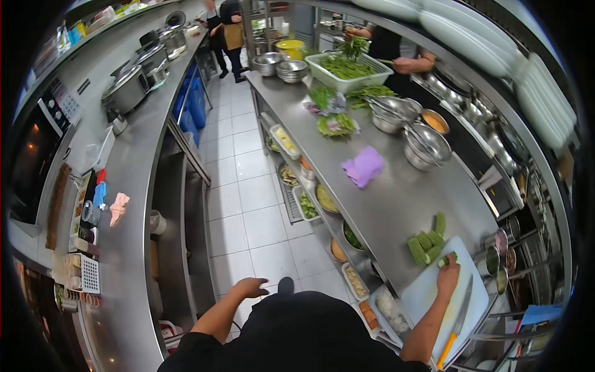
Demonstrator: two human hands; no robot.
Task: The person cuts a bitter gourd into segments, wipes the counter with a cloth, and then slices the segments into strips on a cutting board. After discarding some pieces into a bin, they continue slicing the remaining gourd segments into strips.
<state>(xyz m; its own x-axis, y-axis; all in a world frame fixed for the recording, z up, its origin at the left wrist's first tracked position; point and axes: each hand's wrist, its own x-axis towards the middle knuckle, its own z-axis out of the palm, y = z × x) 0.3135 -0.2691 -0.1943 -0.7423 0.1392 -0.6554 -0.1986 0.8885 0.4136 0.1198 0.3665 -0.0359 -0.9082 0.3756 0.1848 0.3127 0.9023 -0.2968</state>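
My left hand (pixel 250 288) hangs over the floor aisle beside my body, its fingers apart and nothing in it. At the right, my right hand (pixel 449 273) is closed on a green vegetable piece (pixel 446 259), which looks like cucumber, at the far edge of the white cutting board (pixel 427 302). Beside the board lies a group of cut green vegetable lengths (pixel 425 247) on the steel counter. A knife with a yellow handle (pixel 447 351) rests on the board, right of my right hand, and no hand touches it.
On the steel counter (pixel 396 208) are a purple cloth (pixel 363 167), metal bowls (pixel 427 146), bagged greens (pixel 334 115) and a white tub of green stalks (pixel 350 73). Another person's hand (pixel 414 64) is behind the tub. Food containers (pixel 354 282) line the shelf below. A second counter (pixel 139 204) runs along the left.
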